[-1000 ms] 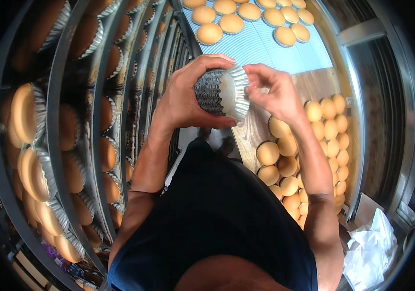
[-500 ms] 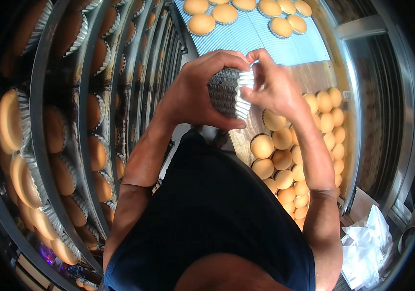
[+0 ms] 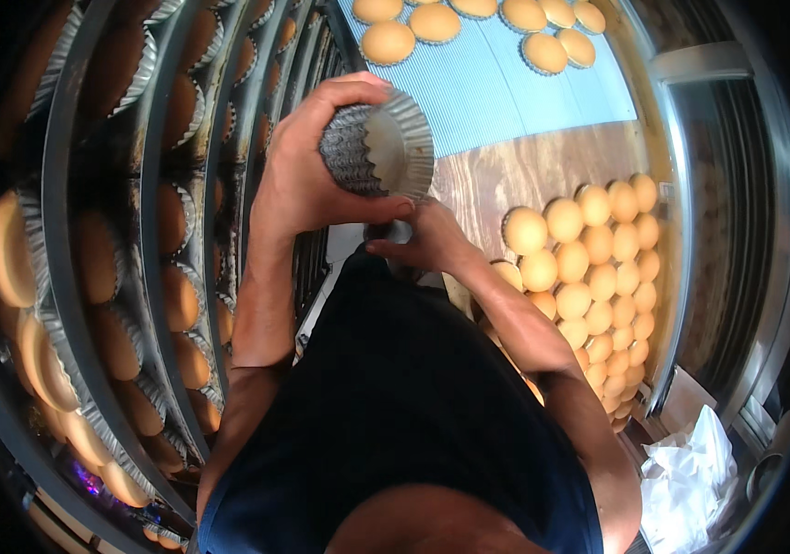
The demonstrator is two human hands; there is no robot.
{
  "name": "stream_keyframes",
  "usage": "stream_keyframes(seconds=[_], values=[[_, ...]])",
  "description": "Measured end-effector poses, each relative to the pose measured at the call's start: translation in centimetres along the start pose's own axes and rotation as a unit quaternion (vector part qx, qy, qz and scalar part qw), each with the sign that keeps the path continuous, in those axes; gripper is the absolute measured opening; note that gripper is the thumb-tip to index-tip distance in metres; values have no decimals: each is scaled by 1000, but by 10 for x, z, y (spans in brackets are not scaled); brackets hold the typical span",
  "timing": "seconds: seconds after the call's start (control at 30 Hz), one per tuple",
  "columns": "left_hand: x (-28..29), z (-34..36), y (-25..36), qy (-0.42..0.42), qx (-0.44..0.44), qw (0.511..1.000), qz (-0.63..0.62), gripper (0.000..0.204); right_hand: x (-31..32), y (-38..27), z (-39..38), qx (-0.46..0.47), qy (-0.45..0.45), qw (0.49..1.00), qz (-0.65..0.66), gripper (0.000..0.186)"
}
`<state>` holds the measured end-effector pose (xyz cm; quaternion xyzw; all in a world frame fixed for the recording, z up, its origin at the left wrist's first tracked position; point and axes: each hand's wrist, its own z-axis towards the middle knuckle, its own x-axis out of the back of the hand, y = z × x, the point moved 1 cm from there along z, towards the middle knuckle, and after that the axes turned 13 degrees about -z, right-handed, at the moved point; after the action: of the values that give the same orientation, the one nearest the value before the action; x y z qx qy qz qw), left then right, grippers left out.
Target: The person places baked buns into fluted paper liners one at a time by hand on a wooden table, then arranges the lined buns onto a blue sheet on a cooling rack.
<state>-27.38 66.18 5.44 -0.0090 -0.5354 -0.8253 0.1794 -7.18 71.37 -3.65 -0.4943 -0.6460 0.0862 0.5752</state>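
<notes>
Right hand (image 3: 423,242) just dropped off the stack of fluted tins (image 3: 378,146), fingers loose; left hand (image 3: 307,171) grips it alone now.

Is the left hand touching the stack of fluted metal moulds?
Touching. The head view shows the left hand wrapped around the stack of fluted metal moulds, fingers and thumb pressed against its side.

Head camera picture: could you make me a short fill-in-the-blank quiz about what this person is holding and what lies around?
1. The left hand holds a stack of fluted metal ____.
2. The round cakes right of the right hand lie on a ____ board.
3. The cakes at the top lie on a ____ belt.

Missing words: moulds; wooden; blue
</notes>
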Motion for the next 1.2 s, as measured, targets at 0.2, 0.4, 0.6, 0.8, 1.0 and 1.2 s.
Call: stream_keyframes(seconds=[0.2,0.4,0.6,0.8,1.0,1.2], values=[[2,-5,-19,8,-42,998,36,84,58,17,17,39,277,955,95,35],[4,-6,-36,-24,12,998,65,81,68,-11,38,270,205,920,-194,56],[12,-10,-44,-28,90,987,133,75,50,40,52,236,183,933,-202,60],[8,-4,-46,-72,156,971,169,75,16,34,64,216,123,952,-180,49],[-35,-55,-152,63,220,969,-92,77,17,69,90,6,220,975,14,16],[-66,-69,-193,62,188,970,-142,83,21,110,72,-100,172,975,104,19]])
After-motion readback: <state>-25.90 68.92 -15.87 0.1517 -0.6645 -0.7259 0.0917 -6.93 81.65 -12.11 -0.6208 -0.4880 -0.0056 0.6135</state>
